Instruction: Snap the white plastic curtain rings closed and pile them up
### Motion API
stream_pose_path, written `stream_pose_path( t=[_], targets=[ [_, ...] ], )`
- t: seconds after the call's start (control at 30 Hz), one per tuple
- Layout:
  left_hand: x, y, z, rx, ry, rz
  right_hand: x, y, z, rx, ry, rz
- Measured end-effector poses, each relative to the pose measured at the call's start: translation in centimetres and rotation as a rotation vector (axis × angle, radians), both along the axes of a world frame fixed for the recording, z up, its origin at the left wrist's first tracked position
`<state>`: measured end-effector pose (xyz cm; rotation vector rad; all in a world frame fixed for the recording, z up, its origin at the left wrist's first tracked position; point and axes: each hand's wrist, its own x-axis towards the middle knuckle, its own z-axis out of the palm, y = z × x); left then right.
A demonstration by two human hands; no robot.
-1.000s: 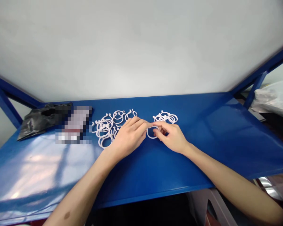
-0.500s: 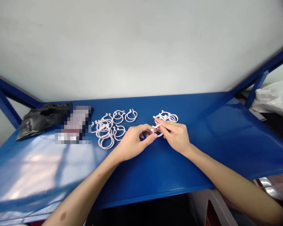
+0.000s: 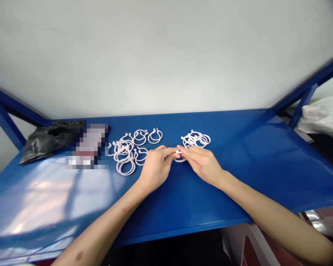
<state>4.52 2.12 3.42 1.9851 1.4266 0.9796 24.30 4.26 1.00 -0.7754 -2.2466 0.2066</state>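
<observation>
Between my two hands is a white plastic ring point(image 3: 180, 160), its ends pinched where my fingertips meet. My left hand point(image 3: 157, 166) grips it from the left, thumb and fingers pressed together. From the right, my right hand point(image 3: 204, 162) presses on the same spot, fingers closed. Most of the ring is hidden behind the fingers. Just beyond my right hand lies a small heap of white rings point(image 3: 200, 140). To the left of my left hand, a larger pile of similar rings point(image 3: 124, 155) with small knobbed ends is spread out.
A blue table point(image 3: 238, 147) runs up to a pale wall point(image 3: 166, 55). At its left lie a black plastic bag point(image 3: 47, 142) and a blurred-out flat object point(image 3: 91, 142). Blue frame bars point(image 3: 302, 107) rise at both sides. A clear plastic bag point(image 3: 324, 114) is beyond the right edge.
My hands have come closer together, fingertips now meeting over the ring's ends. The ring has shifted slightly left. The piles on the table look the same.
</observation>
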Motion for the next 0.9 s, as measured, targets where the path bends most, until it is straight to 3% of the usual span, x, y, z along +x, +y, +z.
stream_pose_path(
  t=[0.17,0.3,0.4,0.6,0.77,0.9],
  targets=[
    [0.3,-0.7,-1.1,0.181,0.121,0.012,0.2,-0.5,-0.3,0.168,-0.133,-0.033],
    [0.2,-0.2,-1.1,0.248,0.285,-0.022,0.1,-0.4,0.1,0.193,-0.164,-0.057],
    [-0.5,0.9,-0.9,0.305,0.421,-0.023,0.2,0.4,0.7,0.137,-0.156,-0.167],
    [-3.5,2.9,-1.5,0.331,0.641,0.210,3.3,3.7,0.8,-0.034,-0.138,-0.570],
    [-4.0,3.3,-2.0,0.247,0.676,0.168,4.7,5.3,-0.4,-0.115,-0.094,-0.648],
    [-3.3,2.9,-1.7,0.271,0.686,0.158,4.3,5.2,-0.2,-0.111,-0.065,-0.670]
  ],
)
